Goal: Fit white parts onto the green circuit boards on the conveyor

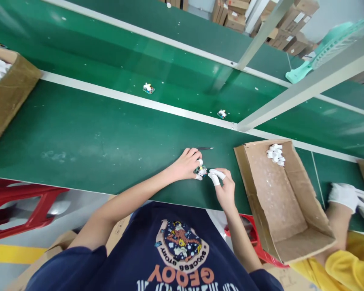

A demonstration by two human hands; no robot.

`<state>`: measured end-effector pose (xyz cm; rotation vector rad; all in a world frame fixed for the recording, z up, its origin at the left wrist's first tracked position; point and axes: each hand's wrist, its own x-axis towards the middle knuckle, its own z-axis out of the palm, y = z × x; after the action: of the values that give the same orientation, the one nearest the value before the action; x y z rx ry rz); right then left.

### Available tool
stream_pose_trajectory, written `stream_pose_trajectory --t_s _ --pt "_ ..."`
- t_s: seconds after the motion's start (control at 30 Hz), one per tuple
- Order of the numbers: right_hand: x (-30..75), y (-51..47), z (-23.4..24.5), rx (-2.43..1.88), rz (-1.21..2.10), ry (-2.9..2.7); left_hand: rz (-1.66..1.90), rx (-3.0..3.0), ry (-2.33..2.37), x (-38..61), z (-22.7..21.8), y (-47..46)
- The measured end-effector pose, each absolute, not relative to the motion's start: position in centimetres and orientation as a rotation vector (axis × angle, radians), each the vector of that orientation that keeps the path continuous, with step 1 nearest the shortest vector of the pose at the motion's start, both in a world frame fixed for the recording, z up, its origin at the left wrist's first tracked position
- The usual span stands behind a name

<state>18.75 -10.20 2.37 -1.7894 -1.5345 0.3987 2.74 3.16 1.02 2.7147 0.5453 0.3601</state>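
My left hand (188,165) is closed on a small circuit board (202,171), gripping its left side between fingers that wear white finger cots. The board carries white and yellow parts and sits just above the green bench. At its right edge is my right hand (223,186), thumb and forefinger in white finger cots and pinched together. What lies between those fingertips is too small to make out. A slim dark tool (205,148) with a pale tip lies on the bench just beyond my left hand.
An open cardboard box (276,202) with several small white pieces (276,154) stands to the right. Another box (12,89) of white pieces is at left. Two boards (148,88) (222,114) lie beyond the pale rail. A co-worker's gloved hand (344,197) is far right.
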Motion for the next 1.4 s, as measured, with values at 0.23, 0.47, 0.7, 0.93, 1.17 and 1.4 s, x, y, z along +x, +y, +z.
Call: stream_pose_trajectory --t_s 0.23,0.47,0.7,0.93,1.17,1.4 --pt "18.3 -9.0 0.8 -1.709 0.457 -1.664 0.321 2.64 0.492 2.4 0.8 3.0" --pt "18.5 -9.3 1.1 -1.817 0.481 -1.634 0.321 2.621 0.493 2.3 1.0 3.0" --pt "20.1 -7.2 1.6 -1.96 1.099 -1.427 0.314 2.594 0.495 2.4 0.7 3.2" --pt "19.8 -6.1 1.9 -2.127 1.018 -1.623 0.365 2.6 0.469 2.5 0.4 3.1" --pt "20.6 -6.3 2.7 -1.913 1.341 -1.406 0.33 2.645 0.477 2.6 0.8 2.9" --pt "20.9 -5.0 2.8 -1.871 1.61 -1.241 0.308 2.602 0.469 2.6 0.6 3.0"
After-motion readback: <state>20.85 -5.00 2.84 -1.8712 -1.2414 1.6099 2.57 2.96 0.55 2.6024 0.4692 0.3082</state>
